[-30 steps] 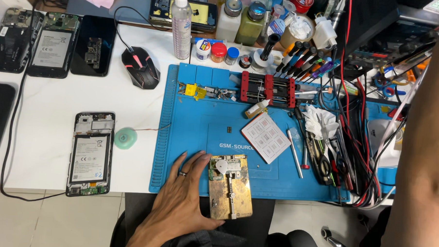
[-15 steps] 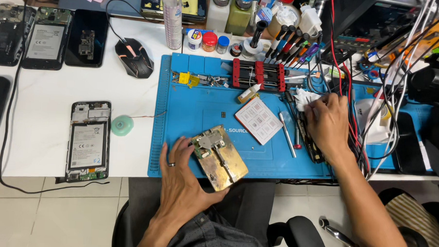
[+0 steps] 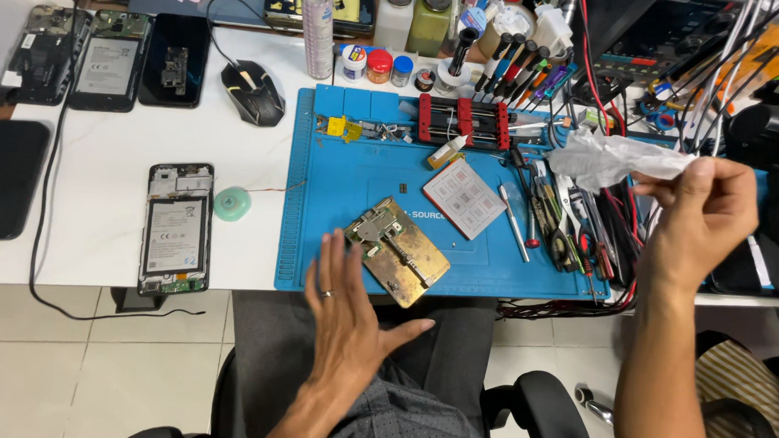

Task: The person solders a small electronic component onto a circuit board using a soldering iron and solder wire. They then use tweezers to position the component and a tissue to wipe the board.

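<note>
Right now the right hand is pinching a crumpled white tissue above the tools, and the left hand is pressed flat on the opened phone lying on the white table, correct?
Not quite. In the head view the left hand hovers by the brass-coloured metal fixture plate on the blue mat, not on the opened phone. The right hand does pinch the crumpled white tissue.

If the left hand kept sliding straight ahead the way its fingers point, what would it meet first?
Probably the brass fixture plate on the blue mat: the left hand has its fingertips right at the plate's near edge, though height above it is unclear.
</note>
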